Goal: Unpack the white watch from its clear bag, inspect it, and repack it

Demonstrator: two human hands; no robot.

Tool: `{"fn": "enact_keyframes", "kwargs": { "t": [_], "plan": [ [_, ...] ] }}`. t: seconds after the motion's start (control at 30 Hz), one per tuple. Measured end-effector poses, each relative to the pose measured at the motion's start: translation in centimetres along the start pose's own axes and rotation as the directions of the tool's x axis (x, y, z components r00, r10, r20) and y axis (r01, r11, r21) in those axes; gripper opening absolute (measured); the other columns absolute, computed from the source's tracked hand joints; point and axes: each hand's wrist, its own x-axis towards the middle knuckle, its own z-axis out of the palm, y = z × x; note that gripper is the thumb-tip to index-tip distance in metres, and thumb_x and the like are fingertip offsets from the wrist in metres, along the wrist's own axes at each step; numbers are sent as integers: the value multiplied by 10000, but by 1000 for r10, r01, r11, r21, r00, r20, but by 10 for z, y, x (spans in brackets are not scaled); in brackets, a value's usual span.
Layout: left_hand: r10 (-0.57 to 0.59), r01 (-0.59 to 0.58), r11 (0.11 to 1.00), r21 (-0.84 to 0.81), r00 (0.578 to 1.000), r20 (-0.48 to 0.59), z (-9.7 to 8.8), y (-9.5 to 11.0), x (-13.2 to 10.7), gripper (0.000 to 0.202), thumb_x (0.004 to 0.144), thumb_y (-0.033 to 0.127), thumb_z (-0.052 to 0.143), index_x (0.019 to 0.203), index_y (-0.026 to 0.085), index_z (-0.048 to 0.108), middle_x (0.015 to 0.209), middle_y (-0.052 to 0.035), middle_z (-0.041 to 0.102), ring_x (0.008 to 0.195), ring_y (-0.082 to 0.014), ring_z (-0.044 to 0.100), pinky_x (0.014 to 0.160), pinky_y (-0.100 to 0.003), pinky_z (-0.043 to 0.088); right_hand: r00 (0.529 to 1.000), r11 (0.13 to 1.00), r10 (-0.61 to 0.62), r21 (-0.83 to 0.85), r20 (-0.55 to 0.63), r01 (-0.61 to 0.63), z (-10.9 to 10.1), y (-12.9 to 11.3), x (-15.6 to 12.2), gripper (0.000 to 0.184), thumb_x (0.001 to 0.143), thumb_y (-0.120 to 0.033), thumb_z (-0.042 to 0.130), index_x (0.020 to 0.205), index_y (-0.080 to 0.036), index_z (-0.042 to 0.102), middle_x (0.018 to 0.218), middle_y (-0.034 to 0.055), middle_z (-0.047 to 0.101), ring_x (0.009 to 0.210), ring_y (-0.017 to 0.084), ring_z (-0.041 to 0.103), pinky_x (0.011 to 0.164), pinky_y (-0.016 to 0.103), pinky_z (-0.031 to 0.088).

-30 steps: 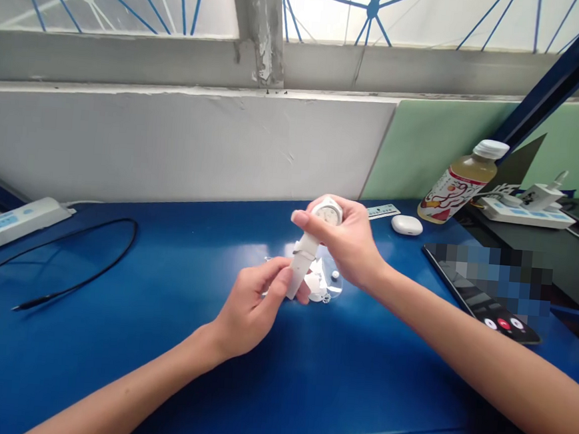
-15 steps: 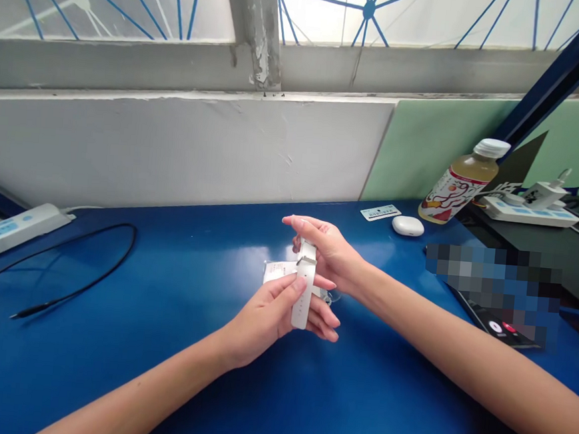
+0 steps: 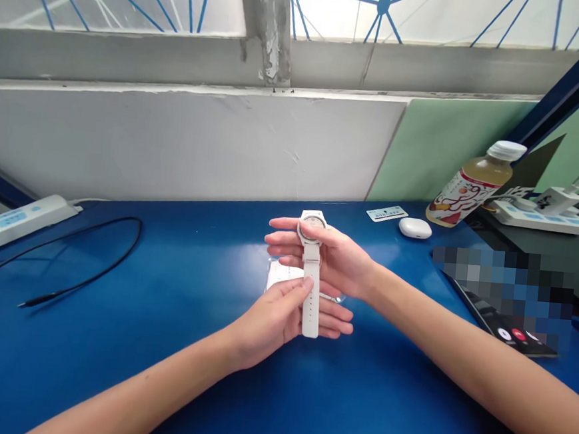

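Note:
A white wristwatch (image 3: 311, 269) with a round face and a white strap is held upright over the blue table (image 3: 169, 341). My left hand (image 3: 274, 319) pinches the lower strap between thumb and fingers. My right hand (image 3: 333, 264) lies palm up behind the watch, fingers stretched out to the left, with the watch case resting across them. Small white packaging (image 3: 279, 273) lies on the table just behind my hands, partly hidden.
A black cable (image 3: 85, 261) and a white power strip (image 3: 16, 217) lie at the left. At the right are a drink bottle (image 3: 475, 185), a white earbud case (image 3: 415, 227), a small card (image 3: 387, 214), a phone (image 3: 506, 321) and another power strip (image 3: 540, 215).
The watch has gone from gripped in my right fist and tilted to lying across my opened right fingers, face toward me. My left hand slid down along the strap.

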Motion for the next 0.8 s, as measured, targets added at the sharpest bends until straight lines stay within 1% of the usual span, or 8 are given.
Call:
{"fn": "enact_keyframes", "kwargs": {
  "t": [0.1, 0.2, 0.27, 0.47, 0.57, 0.63, 0.73, 0.8],
  "plan": [
    [-8, 8, 999, 33, 1000, -9, 1, 0, -1, 366, 1031, 348, 453, 1015, 57, 674, 994, -203, 750, 913, -272, 744, 858, -405, 569, 999, 999, 31, 14, 32, -32, -1, -2, -1, 383, 1028, -328, 375, 1197, -136, 660, 1025, 83, 764, 914, 178, 720, 846, 290, 546],
    [-5, 5, 999, 35, 1000, -14, 0, 1, -1, 338, 1010, 351, 505, 1014, 60, 677, 985, -192, 749, 908, -268, 742, 859, -403, 568, 997, 995, 68, 72, 45, -71, -2, -4, -2, 578, 1030, -450, 218, 1207, -101, 644, 1035, 121, 753, 919, 217, 715, 850, 336, 537],
    [3, -3, 1000, 16, 1000, -13, -1, 2, 0, 330, 996, 366, 536, 1002, 68, 676, 965, -179, 750, 888, -264, 744, 850, -403, 569, 997, 992, 65, 109, 37, -69, -3, -5, -2, 620, 1005, -460, 189, 1210, -84, 639, 1032, 130, 749, 909, 230, 711, 853, 353, 534],
    [36, -36, 999, -3, 998, -45, -4, 3, 2, 303, 951, 391, 625, 1016, 97, 655, 882, -126, 739, 828, -242, 737, 830, -401, 564, 996, 995, 35, 97, -80, -27, -4, -5, 0, 398, 939, -328, 421, 1110, -91, 691, 856, 82, 734, 745, 165, 676, 747, 280, 551],
    [76, -71, 996, 49, 993, -95, -4, 3, 1, 293, 890, 346, 721, 1058, 118, 646, 869, -86, 727, 808, -215, 727, 808, -364, 563, 986, 999, -43, 23, -162, 47, -6, -4, 1, 244, 887, -309, 621, 1030, -139, 723, 773, 26, 706, 728, 131, 665, 748, 238, 551],
    [77, -74, 997, 37, 993, -89, -4, 4, 1, 307, 904, 347, 703, 1093, 113, 643, 883, -89, 720, 800, -213, 721, 788, -370, 572, 974, 993, -114, -27, -197, 111, -7, -3, 1, 185, 844, -309, 705, 958, -166, 732, 756, 8, 704, 760, 131, 679, 748, 228, 553],
    [40, -41, 999, -21, 999, -28, -5, 6, 1, 314, 964, 356, 607, 1109, 81, 652, 902, -124, 723, 789, -227, 722, 757, -399, 592, 972, 987, -157, -58, -174, 149, -7, -1, 0, 171, 832, -339, 729, 915, -189, 731, 858, 17, 744, 876, 147, 703, 833, 251, 549],
    [23, -23, 999, -27, 1000, 5, -6, 7, 1, 306, 990, 341, 562, 1092, 69, 659, 905, -144, 731, 780, -228, 728, 745, -397, 599, 990, 994, -100, -63, -101, 94, -5, -1, 0, 222, 851, -378, 699, 961, -189, 733, 959, 43, 761, 962, 173, 704, 929, 305, 525]
  ]
}}
